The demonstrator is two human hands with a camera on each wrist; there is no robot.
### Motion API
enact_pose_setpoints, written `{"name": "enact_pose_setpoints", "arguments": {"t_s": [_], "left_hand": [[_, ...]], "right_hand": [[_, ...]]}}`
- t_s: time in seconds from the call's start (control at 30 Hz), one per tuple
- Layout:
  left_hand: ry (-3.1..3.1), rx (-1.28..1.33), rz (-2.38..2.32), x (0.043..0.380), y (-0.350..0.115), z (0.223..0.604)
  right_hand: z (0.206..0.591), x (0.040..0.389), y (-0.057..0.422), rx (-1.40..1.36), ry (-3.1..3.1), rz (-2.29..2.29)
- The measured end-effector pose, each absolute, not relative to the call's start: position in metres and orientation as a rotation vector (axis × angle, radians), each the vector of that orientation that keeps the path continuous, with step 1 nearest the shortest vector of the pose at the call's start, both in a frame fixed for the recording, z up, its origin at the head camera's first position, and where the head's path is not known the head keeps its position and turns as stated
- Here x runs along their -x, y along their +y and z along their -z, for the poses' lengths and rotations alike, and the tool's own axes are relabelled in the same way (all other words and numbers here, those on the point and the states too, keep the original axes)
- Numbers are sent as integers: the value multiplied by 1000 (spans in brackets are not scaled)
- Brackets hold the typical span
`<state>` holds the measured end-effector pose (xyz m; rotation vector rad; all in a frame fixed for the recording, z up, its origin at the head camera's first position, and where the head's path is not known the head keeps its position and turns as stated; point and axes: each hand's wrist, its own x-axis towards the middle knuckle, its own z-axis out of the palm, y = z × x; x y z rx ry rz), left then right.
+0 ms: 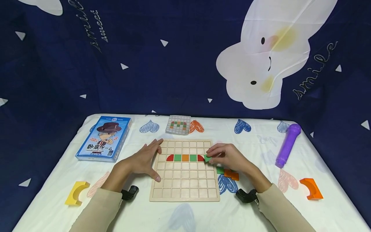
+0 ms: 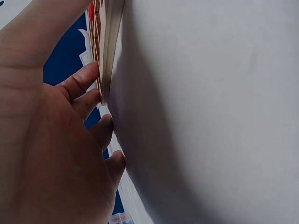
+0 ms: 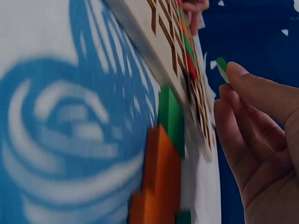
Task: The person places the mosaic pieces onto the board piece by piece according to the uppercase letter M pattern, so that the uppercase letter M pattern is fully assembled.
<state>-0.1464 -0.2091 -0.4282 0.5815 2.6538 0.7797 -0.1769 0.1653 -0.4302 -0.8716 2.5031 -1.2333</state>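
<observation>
A wooden grid board lies on the cloth in front of me. One row of it holds a red rounded tile, a green tile, an orange tile, and another green and red tile to the right. My left hand is spread along the board's left side, thumb and fingertips at its edge. Between the thumb and fingers of my right hand is a small green tile, tilted and raised over the board's right side beside the red tile.
Loose green and orange tiles lie right of the board. Behind it is a pattern card. A blue game box and yellow arch block are left; a purple cylinder and orange arch block right.
</observation>
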Motion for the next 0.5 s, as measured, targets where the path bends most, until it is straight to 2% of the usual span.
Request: {"name": "enact_pose_setpoints", "arguments": {"t_s": [0.5], "left_hand": [[2666, -591, -777, 148, -211, 431]], "right_hand": [[437, 165, 107, 973, 2360, 1325]]}}
